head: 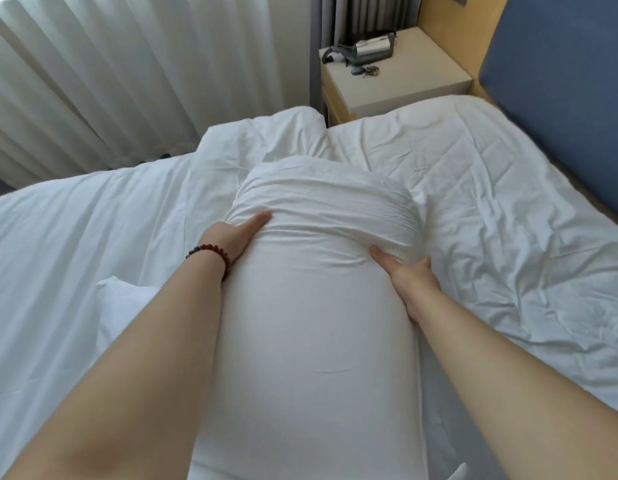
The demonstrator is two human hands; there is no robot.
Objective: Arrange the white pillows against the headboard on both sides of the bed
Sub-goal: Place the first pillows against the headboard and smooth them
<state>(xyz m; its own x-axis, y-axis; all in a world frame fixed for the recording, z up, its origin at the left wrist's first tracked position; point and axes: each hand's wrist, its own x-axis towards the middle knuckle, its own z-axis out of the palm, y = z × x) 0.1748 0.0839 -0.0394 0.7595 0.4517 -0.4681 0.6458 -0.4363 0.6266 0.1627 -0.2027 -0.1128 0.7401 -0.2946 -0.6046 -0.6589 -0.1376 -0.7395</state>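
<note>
White pillow (311, 306) plump, lengthwise over bed (508, 202), far end creased.

I'm getting soft daylight through the curtains (92, 74) at upper left — bright, even, shadows faint. Wide-angle bending stretches the edges, whites of the bed (491, 188) nearly wash out — overall slightly soft.

You face a pillow (311, 306) lengthwise on the bed (491, 202), your left hand (238, 233) and right hand (409, 275) on its two sides; the headboard (560, 81) stands right, a nightstand (397, 77) beyond, curtains (110, 71) left
</note>
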